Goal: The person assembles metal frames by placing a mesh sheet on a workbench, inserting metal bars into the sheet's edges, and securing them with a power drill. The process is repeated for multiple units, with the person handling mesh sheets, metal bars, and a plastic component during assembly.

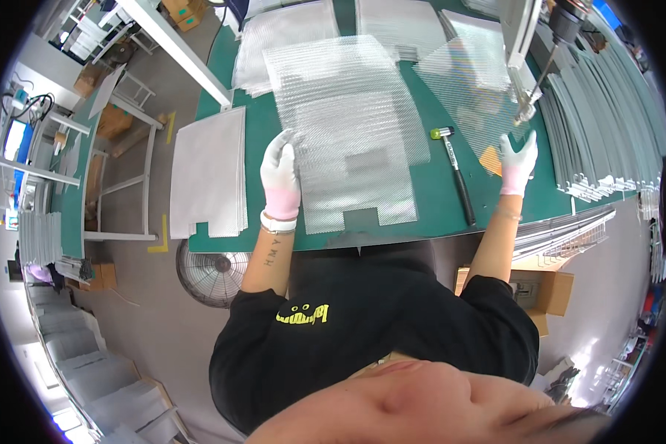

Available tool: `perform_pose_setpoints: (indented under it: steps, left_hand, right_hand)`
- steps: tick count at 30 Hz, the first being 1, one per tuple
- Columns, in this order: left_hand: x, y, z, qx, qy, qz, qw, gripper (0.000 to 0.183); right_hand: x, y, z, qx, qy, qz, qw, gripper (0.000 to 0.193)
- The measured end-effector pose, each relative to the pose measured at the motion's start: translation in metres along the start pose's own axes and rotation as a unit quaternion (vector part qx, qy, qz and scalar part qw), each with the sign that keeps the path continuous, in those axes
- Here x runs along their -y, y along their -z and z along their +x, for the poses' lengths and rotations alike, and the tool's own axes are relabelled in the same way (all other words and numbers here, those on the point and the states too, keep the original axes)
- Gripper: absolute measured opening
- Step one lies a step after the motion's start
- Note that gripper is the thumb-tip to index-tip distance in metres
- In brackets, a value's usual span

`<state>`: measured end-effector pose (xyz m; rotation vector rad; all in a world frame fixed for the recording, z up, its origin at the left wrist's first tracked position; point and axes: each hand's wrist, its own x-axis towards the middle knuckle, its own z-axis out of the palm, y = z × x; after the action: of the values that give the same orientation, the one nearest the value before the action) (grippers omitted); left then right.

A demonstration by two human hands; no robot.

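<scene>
My left hand (280, 172), in a white and pink glove, is closed at the left edge of a translucent wire mesh sheet (325, 159), fingers bent against that edge. The sheet has a notch in its near side, and another mesh sheet (333, 63) overlaps its far part at a slight angle. My right hand (519, 164), gloved alike, is open with thumb and fingers apart and nothing between them. It is just below the tip of a hanging powered driver (525, 111). Beside it are a slanted mesh sheet (459, 92) and an orange piece (490, 160).
A hammer (456, 174) with a green-and-black head lies between my hands on the green table (429, 203). White notched sheets (211, 174) are stacked at left, grey panels (599, 111) at right. A white post (177, 52) rises at far left; a floor fan (213, 275) stands below.
</scene>
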<state>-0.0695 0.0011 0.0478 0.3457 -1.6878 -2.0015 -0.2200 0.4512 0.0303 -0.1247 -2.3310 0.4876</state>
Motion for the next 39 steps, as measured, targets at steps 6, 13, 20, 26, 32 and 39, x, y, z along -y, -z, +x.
perform_pose_setpoints:
  steps: [6,13,20,26,32,39]
  left_hand:
    - [0.006,0.010,0.000,0.036,-0.017,-0.074,0.997,0.033]
    - [0.013,0.034,-0.007,0.059,-0.031,-0.150,0.987,0.032]
    - [0.003,0.036,-0.024,0.046,0.009,-0.177,0.983,0.032]
    - [0.000,0.046,-0.030,0.040,-0.001,-0.183,0.982,0.029]
    - [-0.005,0.045,-0.030,0.054,-0.006,-0.196,0.979,0.028]
    - [-0.004,0.045,-0.032,0.061,0.003,-0.209,0.976,0.028]
  right_hand:
    - [-0.049,-0.030,-0.008,0.206,-0.269,0.333,0.880,0.083]
    - [-0.035,-0.002,0.033,0.125,-0.161,0.696,0.689,0.087]
    - [-0.027,0.024,0.071,0.129,-0.149,0.667,0.719,0.072]
    - [-0.043,0.012,0.045,0.143,-0.256,0.641,0.709,0.051]
    - [-0.013,0.047,0.044,0.107,-0.271,0.686,0.667,0.052]
    - [-0.002,0.058,0.049,0.230,-0.260,0.646,0.680,0.054]
